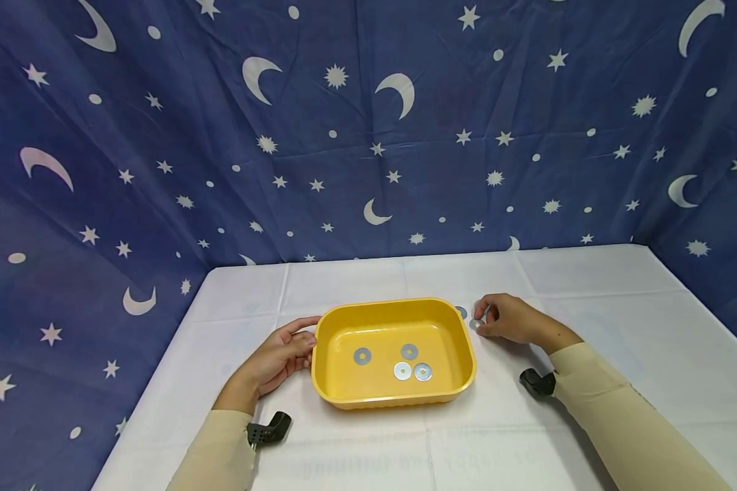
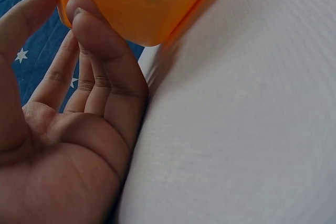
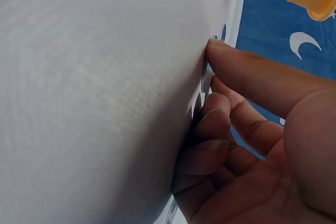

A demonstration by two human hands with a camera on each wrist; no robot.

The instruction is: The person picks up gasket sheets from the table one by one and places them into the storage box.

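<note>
A yellow plastic bin [image 1: 393, 402] stands on the white cloth, with several flat metal washers [image 1: 362, 356] lying on its floor. My left hand [image 1: 282, 358] is at the bin's left end, its fingertips touching the outer wall; the left wrist view shows the palm beside the bin. To the right of the bin, my right hand [image 1: 511, 320] has thumb and fingers at a washer [image 1: 475, 324] on the cloth, pinching its edge. Another washer [image 1: 461, 311] lies just behind, partly hidden by the bin rim. Curled fingers cover part of the pinched washer in the right wrist view.
A white cloth [image 1: 589, 293] covers the table. Behind and at both sides hangs a dark blue curtain [image 1: 344, 170] with moons and stars. Black wrist devices [image 1: 270, 429] sit at both sleeves. In the right wrist view, a washer edge [image 3: 172, 211] shows below the hand.
</note>
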